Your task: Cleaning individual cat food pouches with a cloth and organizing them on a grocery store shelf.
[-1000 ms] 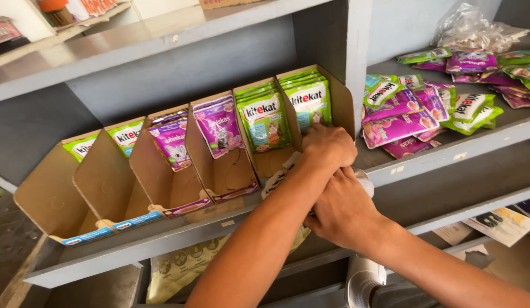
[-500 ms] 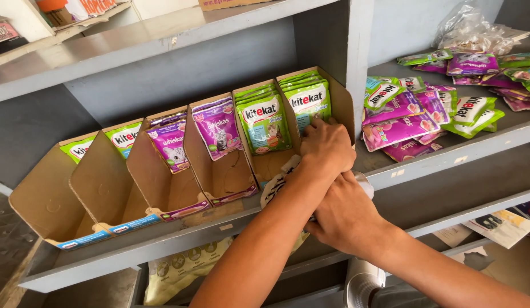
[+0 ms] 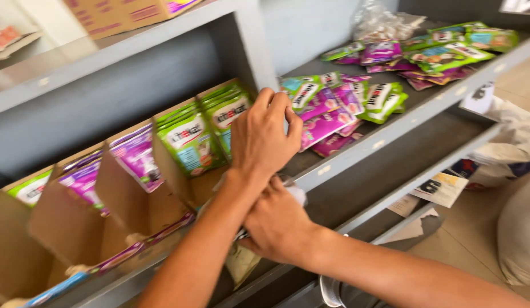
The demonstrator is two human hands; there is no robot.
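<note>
Left hand [image 3: 259, 140], fingers together, rests on the cardboard display box [image 3: 179, 188] edge at 12 o'clock of right hand [image 3: 276, 225]. Right fingers clamp a small pale item; blurred. Loose pouches [image 3: 339, 108] lie at 2 o'clock on the shelf [image 3: 390, 134].

A grey metal shelving unit [image 3: 385, 142] is seen at close range, its tiers divided by an upright panel [image 3: 251, 51] and backed by a plain grey wall [image 3: 310, 28]. The upper shelf [image 3: 94, 68] is lit brightly from the left, and a brown cardboard carton [image 3: 122, 14] is stood on it. A crumpled clear plastic bag [image 3: 385, 20] is lodged at the back of the right-hand bay. Lower down, loose printed papers [image 3: 442, 188] are stored on a shelf. A pale tiled floor [image 3: 464, 251] is visible at lower right, where light-coloured sacks [image 3: 516, 171] are heaped against the unit.
</note>
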